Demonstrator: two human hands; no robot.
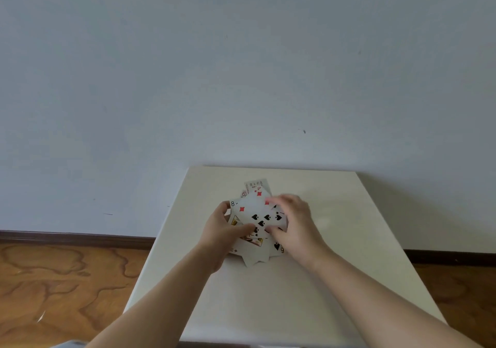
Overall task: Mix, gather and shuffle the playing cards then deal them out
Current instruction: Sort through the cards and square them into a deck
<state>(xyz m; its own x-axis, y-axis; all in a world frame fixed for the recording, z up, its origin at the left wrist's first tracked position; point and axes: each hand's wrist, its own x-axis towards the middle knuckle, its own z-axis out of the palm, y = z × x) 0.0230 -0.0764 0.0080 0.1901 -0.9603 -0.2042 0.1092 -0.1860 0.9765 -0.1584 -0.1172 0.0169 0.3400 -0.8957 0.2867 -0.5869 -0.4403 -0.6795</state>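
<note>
A messy face-up heap of playing cards (259,217) lies in the middle of the white table (335,280). Spade and diamond cards show on top, and an ace sticks out at the far side. My left hand (218,230) grips the heap's left edge, thumb laid over the top cards. My right hand (294,222) curls round the right edge, fingers bent over the upper cards. Cards poke out under both hands toward me. The two hands squeeze the heap between them.
The table's far edge stands against a pale wall (241,79). Wooden floor (59,280) with a dark skirting board lies left and right of the table.
</note>
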